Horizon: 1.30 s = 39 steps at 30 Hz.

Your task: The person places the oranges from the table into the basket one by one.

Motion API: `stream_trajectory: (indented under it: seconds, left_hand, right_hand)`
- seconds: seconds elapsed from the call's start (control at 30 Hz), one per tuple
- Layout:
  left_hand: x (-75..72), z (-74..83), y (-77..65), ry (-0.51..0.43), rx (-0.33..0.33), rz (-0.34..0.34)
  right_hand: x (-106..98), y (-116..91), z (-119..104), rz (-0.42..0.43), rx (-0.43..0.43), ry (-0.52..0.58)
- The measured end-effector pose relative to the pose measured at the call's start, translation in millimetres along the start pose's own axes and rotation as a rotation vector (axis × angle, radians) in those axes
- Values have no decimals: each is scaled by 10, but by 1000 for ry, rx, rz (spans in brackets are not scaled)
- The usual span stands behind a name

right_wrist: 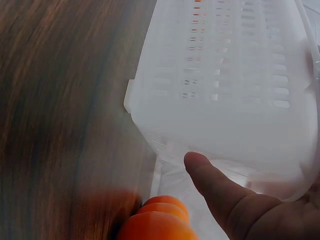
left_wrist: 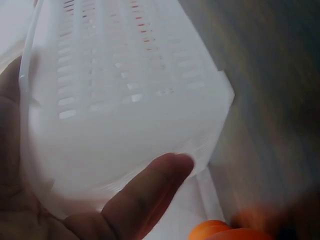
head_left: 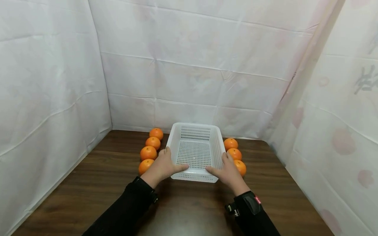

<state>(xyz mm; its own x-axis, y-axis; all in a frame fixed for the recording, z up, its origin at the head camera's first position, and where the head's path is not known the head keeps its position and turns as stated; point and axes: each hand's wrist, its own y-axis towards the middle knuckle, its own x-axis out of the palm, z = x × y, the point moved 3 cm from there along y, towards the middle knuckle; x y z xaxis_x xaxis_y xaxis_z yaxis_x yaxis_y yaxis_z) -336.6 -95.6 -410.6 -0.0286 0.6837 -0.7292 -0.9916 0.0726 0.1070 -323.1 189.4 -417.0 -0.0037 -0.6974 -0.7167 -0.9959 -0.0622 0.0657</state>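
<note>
An unfilled white plastic basket [head_left: 193,152] with slotted walls and a perforated floor is in the middle of the head view. My left hand [head_left: 163,165] grips its near left corner, the thumb lying over the near rim. At the near right corner my right hand [head_left: 227,170] holds it the same way. In each wrist view a finger reaches along the outside of the basket [left_wrist: 125,135]. Whether its underside touches the table cannot be told. Several oranges [head_left: 148,153] line up left of it, the nearest partly behind my left hand. Three oranges [head_left: 234,153] show on the right.
The dark wood-grain table [head_left: 189,209] spreads under everything. Pale cloth sheets [head_left: 189,65] hang behind it and along both sides, close to its edges. The rows of oranges stand close to both sides of the basket.
</note>
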Motion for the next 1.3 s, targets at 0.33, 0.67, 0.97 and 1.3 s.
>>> stream_trajectory:
  seconds: [0.33,0.67,0.97,1.3]
  left_hand:
    - [-153,138,-13,224,42,-127]
    - [-151,139,-35,254,14,-144]
    - [-178,195,13,308,-10,-137]
    - [-153,192,3,302,-2,-133]
  right_hand:
    - [50,0,5,24,-24,1]
    - [95,-39,45,53,-1,-1]
    - [47,8,67,89,-19,39]
    - [-256,-136,151,323,-30,234]
